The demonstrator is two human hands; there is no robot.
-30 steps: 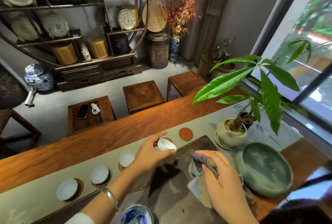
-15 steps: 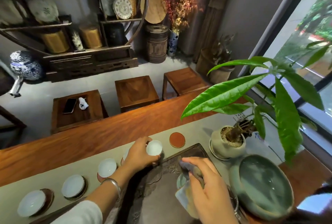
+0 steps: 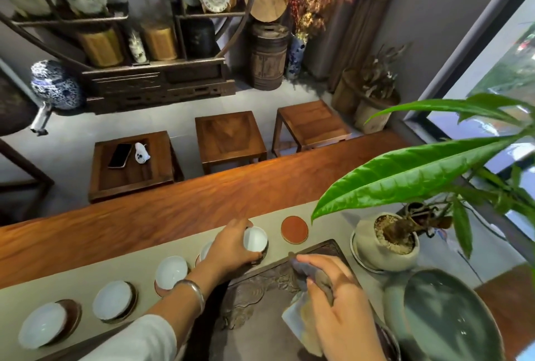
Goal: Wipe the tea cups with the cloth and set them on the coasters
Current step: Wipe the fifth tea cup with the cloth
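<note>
We look down from head height at a long wooden table (image 3: 144,230) with a pale grey runner (image 3: 327,216) along it. Our landmark is the dark carved tea tray (image 3: 260,288) near the table's near edge.

Just beyond the tray's far left corner, our left hand (image 3: 231,247) grips a small white tea cup (image 3: 255,239), fingers curled round its side, mouth facing up. The cup sits low over a dark coaster (image 3: 262,253), whose edge peeks out beneath it; we cannot tell whether it already rests there or hangs just above.

To the left of the tray, four more white cups (image 3: 170,272) stand in a row on their coasters along the runner, one partly hidden behind the left hand.

Beyond the tray's far edge, just right of the held cup, lies one bare red coaster (image 3: 294,229), the only free one we can see.

Over the tray's right half, our right hand (image 3: 338,302) holds the grey cloth (image 3: 314,279), fingers closed round its bunched folds. No unwiped cup shows near it.

The free coaster lies up and slightly left of the right hand's fingers, and nearer the left hand, so we judge the left hand better placed to fill it.

Right of the tray stand a potted plant (image 3: 388,242) and a green glazed bowl (image 3: 445,320).
</note>
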